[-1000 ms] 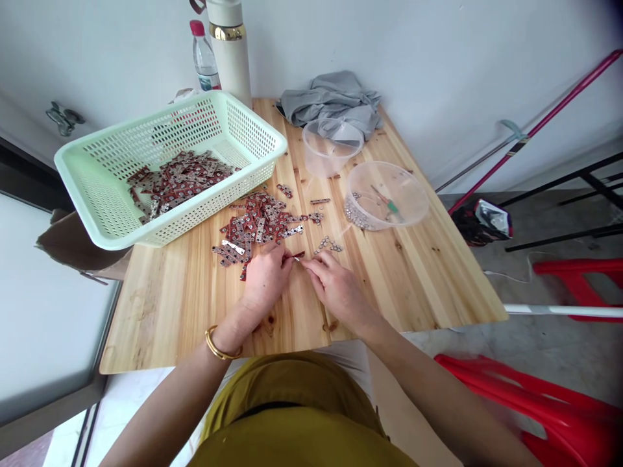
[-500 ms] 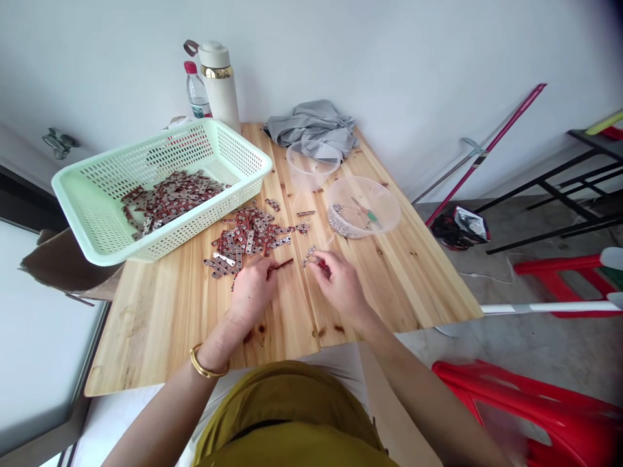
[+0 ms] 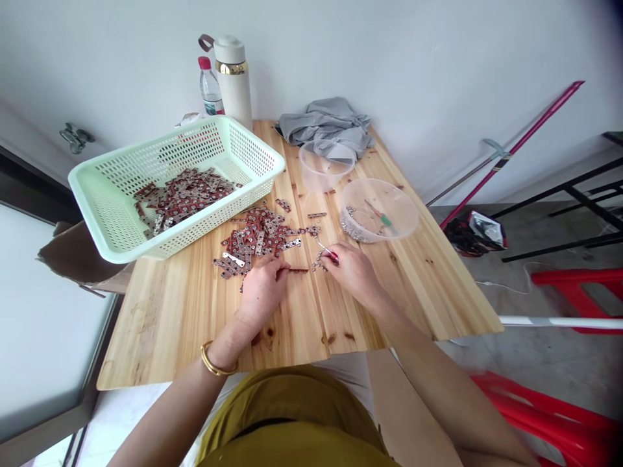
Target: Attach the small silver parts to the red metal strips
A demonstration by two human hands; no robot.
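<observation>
My left hand [image 3: 265, 285] is closed in a pinch on one end of a narrow reddish-brown strip [image 3: 298, 270], held edge-on just above the table. Between the fingers of my right hand [image 3: 354, 269] is a small tool with a red handle [image 3: 333, 257] and a thin metal shaft pointing up and left; its exact kind is unclear. Small shiny metal parts [image 3: 318, 263] lie just left of those fingertips. A heap of brown and silvery strips with round holes or studs [image 3: 257, 233] lies beyond my left hand.
A pale green perforated basket [image 3: 170, 246] holds more strips. One clear tub [image 3: 413, 220] contains small metal parts and a green-handled tool; another clear tub [image 3: 327, 175] stands behind it. Grey cloth [image 3: 326, 120], a white flask [image 3: 236, 97] and a bottle [image 3: 210, 87] are at the back.
The whole view has shifted slightly. My right hand has turned, so the tool's metal shaft now shows, pointing away from the small parts. My left hand still pinches the strip.
</observation>
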